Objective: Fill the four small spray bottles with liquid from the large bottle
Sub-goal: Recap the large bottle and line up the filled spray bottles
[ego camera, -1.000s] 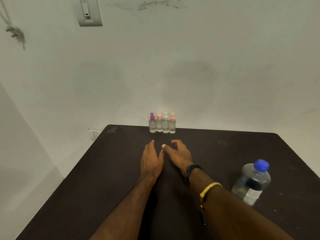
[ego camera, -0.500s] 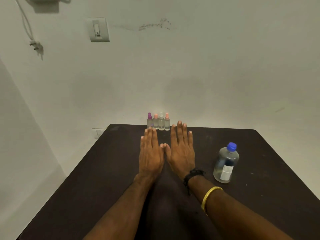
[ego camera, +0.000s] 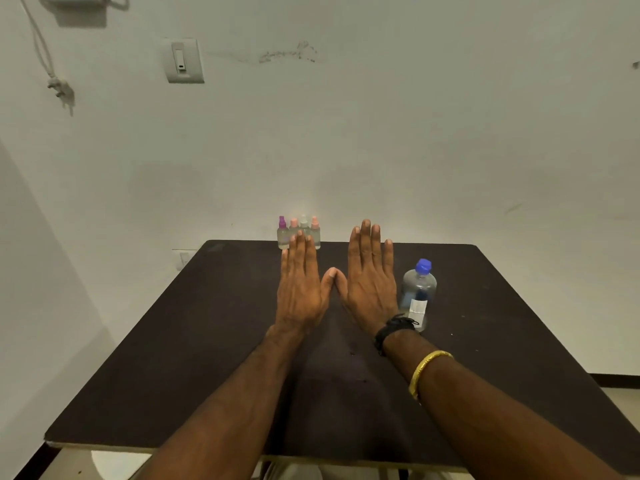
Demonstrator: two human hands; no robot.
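Not started: left hand (ego camera: 299, 289) and right hand (ego camera: 370, 282) spread flat, fingers released.
The small spray bottles (ego camera: 298, 232) stand at the worktop's (ego camera: 207, 323) far edge; the capped large bottle (ego camera: 418, 289), by the right wrist, likely needs opening next.

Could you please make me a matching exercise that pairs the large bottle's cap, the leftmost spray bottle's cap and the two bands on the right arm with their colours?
Column one:
1. large bottle's cap
2. leftmost spray bottle's cap
3. bangle on the right forearm
4. wristband on the right wrist

Column two:
a. black
b. purple
c. blue
d. yellow

Right pairs: 1-c, 2-b, 3-d, 4-a.
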